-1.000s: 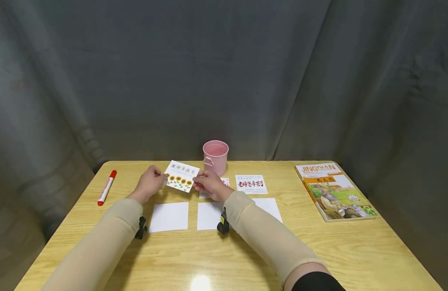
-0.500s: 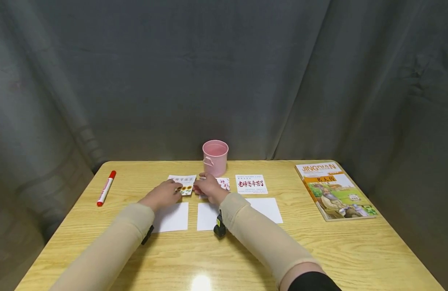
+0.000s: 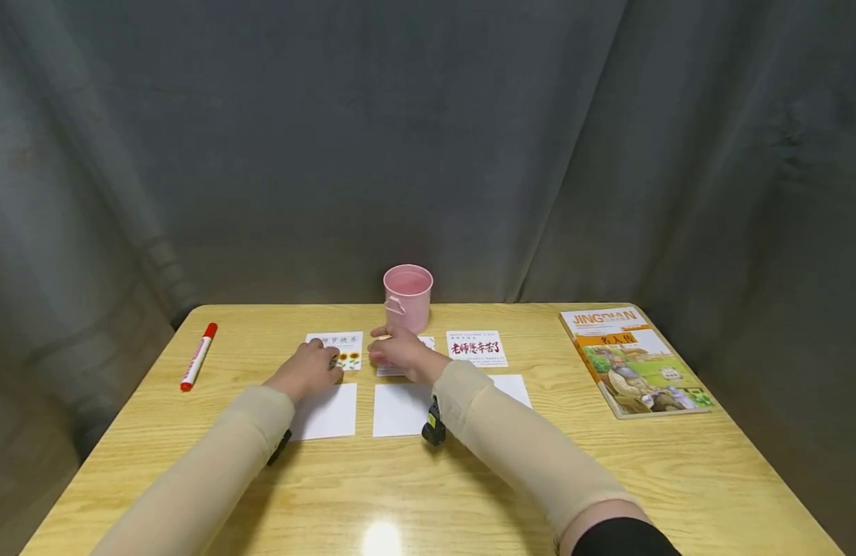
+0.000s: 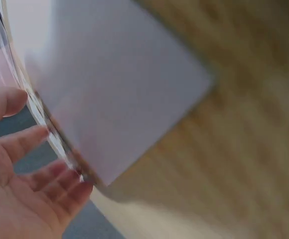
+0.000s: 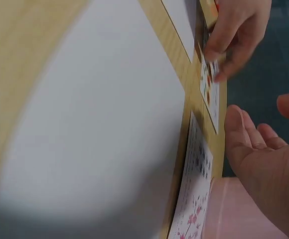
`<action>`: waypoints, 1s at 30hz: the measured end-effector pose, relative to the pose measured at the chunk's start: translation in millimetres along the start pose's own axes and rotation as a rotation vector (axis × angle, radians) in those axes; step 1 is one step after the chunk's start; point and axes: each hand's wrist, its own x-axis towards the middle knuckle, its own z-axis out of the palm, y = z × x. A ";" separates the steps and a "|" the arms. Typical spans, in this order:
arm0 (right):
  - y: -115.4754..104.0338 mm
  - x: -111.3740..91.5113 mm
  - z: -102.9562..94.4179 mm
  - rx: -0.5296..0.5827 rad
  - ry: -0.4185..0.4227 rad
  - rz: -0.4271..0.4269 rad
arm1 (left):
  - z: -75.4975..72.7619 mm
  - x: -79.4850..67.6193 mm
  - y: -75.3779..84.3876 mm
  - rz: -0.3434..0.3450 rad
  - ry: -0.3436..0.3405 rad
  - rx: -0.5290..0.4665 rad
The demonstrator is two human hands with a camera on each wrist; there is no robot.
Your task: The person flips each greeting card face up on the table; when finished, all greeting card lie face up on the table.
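A sunflower card (image 3: 346,341) lies flat on the table in the head view. My left hand (image 3: 306,372) rests at its lower left, loose fingers touching it. My right hand (image 3: 405,353) hovers over a card with pink blossoms (image 5: 189,214), covering part of it in the head view. In the right wrist view the right hand (image 5: 271,164) has extended fingers and holds nothing. To the right lies a card with red lettering (image 3: 477,350). Blank white cards stand in a nearer row: a left one (image 3: 331,417), a middle one (image 3: 399,413) and a partly hidden right one (image 3: 515,388).
A pink bucket (image 3: 409,300) stands at the back, behind the blossom card. A red-capped marker (image 3: 198,357) lies on the left side of the wooden table (image 3: 317,494). At the right is an illustrated book (image 3: 633,367). Dark curtains hang behind the table.
The sunflower card, held up between both hands a second ago, has come down onto the table and shifted left. My right hand has let go of it; the left stays at it.
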 end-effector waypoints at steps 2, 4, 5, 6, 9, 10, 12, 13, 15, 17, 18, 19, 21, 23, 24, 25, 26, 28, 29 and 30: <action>1.2 -6.8 1.3 -0.004 -0.034 0.005 | 1.6 -3.1 -1.2 -0.015 0.028 -0.029; 2.1 -14.1 2.6 -0.003 -0.062 0.007 | 0.6 -8.7 -0.1 -0.016 0.053 -0.055; 1.9 -18.4 3.2 -0.004 -0.075 0.012 | -0.5 -12.4 0.9 -0.014 0.056 -0.066; 1.2 -23.0 3.6 -0.013 -0.089 0.011 | -2.0 -16.8 3.0 -0.004 0.055 -0.077; 0.9 -33.1 4.0 -0.039 -0.122 0.011 | -6.0 -32.4 9.2 0.044 0.013 -0.080; 0.8 -35.8 4.3 -0.048 -0.131 0.015 | -6.5 -37.8 10.6 0.061 -0.008 -0.081; 1.1 -40.2 4.9 -0.070 -0.143 0.022 | -8.3 -49.1 14.4 0.087 -0.047 -0.084; 1.8 -41.2 5.6 -0.073 -0.149 0.031 | -8.6 -54.2 15.3 0.097 -0.063 -0.079; 3.8 -42.9 7.0 -0.071 -0.166 0.051 | -9.1 -63.1 16.4 0.124 -0.073 -0.070; 6.2 -44.5 8.6 -0.067 -0.184 0.067 | -9.0 -70.6 16.4 0.151 -0.083 -0.067; 7.7 -45.1 9.5 -0.065 -0.193 0.073 | -8.7 -73.6 15.9 0.166 -0.090 -0.066; 9.0 -45.6 10.2 -0.058 -0.204 0.083 | -8.0 -76.3 15.3 0.179 -0.102 -0.065; 10.6 -47.4 11.6 -0.050 -0.213 0.100 | -6.6 -80.9 14.7 0.198 -0.130 -0.058; 10.5 -48.9 12.9 -0.043 -0.214 0.114 | -4.7 -83.5 14.1 0.216 -0.142 -0.027; 9.5 -49.5 13.4 -0.040 -0.215 0.119 | -3.8 -84.7 14.2 0.217 -0.143 -0.008; 7.9 -50.1 13.9 -0.033 -0.217 0.117 | -2.8 -86.0 14.7 0.217 -0.142 0.014; 5.6 -50.6 14.3 -0.026 -0.221 0.111 | -1.8 -87.0 15.0 0.217 -0.137 0.035; -0.3 -49.8 10.5 -0.008 -0.216 0.096 | -0.5 -83.5 17.4 0.230 -0.128 0.078; -3.8 -49.4 8.0 0.001 -0.211 0.088 | 0.0 -81.4 18.9 0.239 -0.123 0.093; -7.0 -48.3 7.3 0.007 -0.211 0.084 | 0.6 -81.0 18.4 0.247 -0.113 0.108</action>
